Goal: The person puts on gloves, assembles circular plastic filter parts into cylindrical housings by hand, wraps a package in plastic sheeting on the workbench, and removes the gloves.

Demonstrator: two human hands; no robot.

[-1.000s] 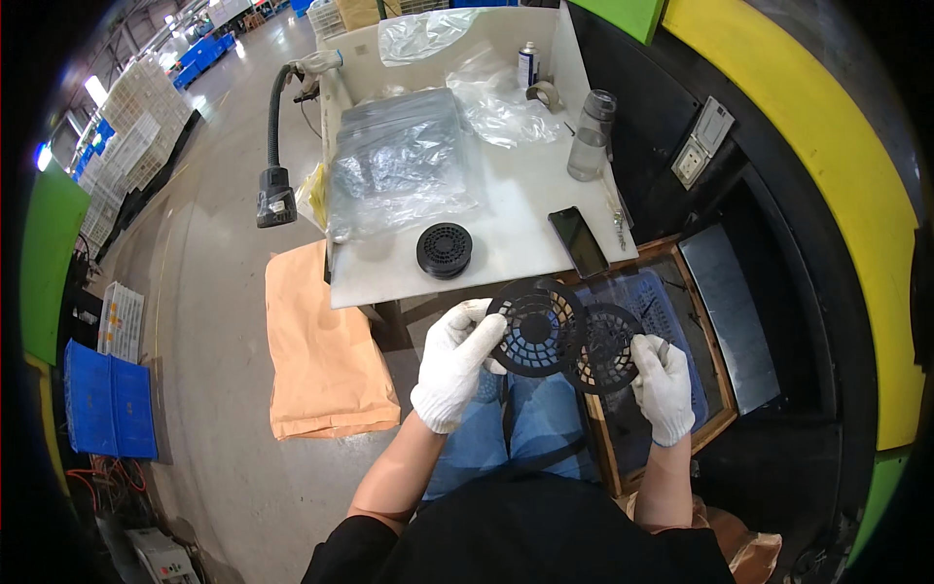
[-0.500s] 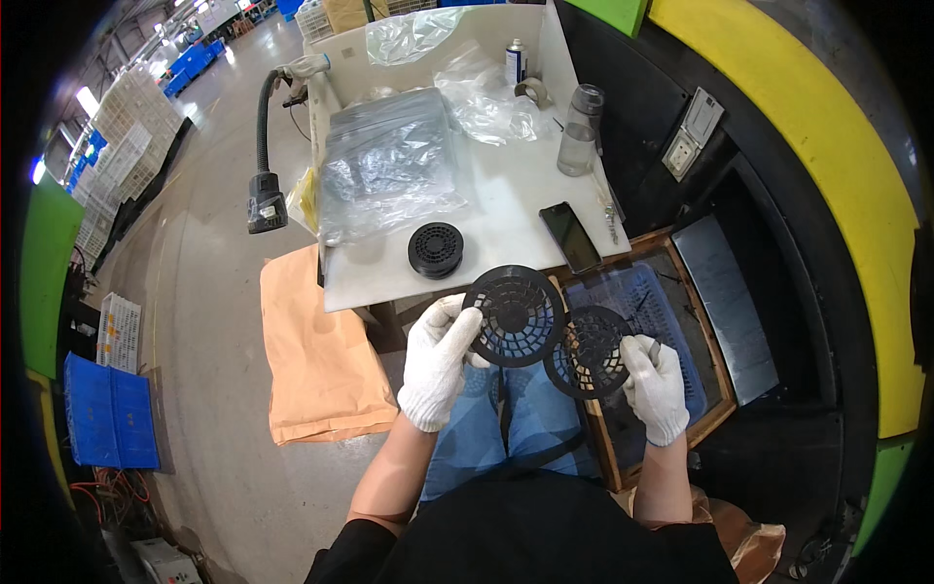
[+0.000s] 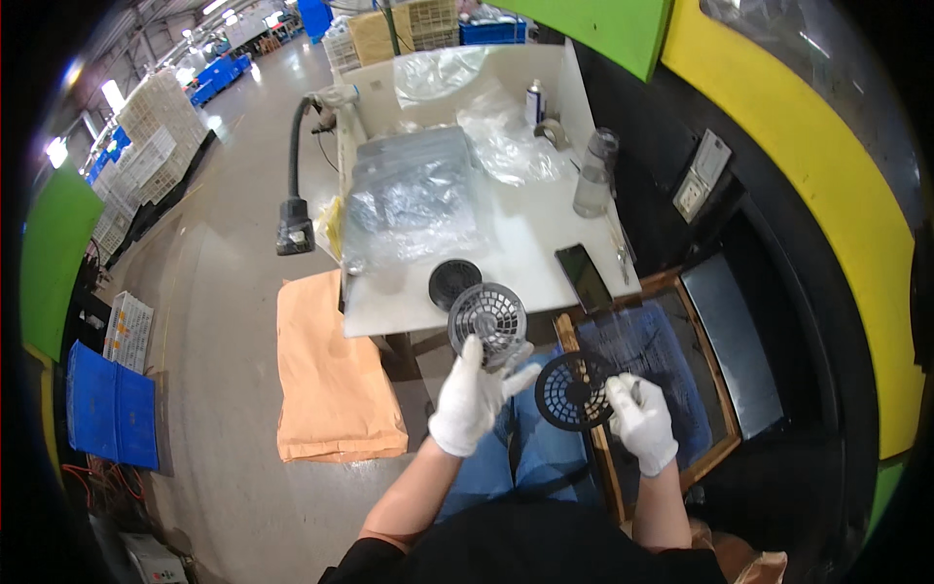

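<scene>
Two slotted discs at the hands, one dark round piece (image 3: 452,281) on the counter (image 3: 530,243). Left hand (image 3: 475,404) reaches forward, fingers spread, grey-looking disc (image 3: 485,324) at its fingertips, can't tell if gripped; right hand's (image 3: 644,425) grip pinches the flat black disc's (image 3: 577,391) rim above the jeans (image 3: 547,453).

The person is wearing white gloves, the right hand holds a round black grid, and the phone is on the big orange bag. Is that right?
Not quite: the phone isn't on the big orange bag. The head view shows it lying on the white table. You're right about the white gloves and the right hand holding a round black grid.
</scene>
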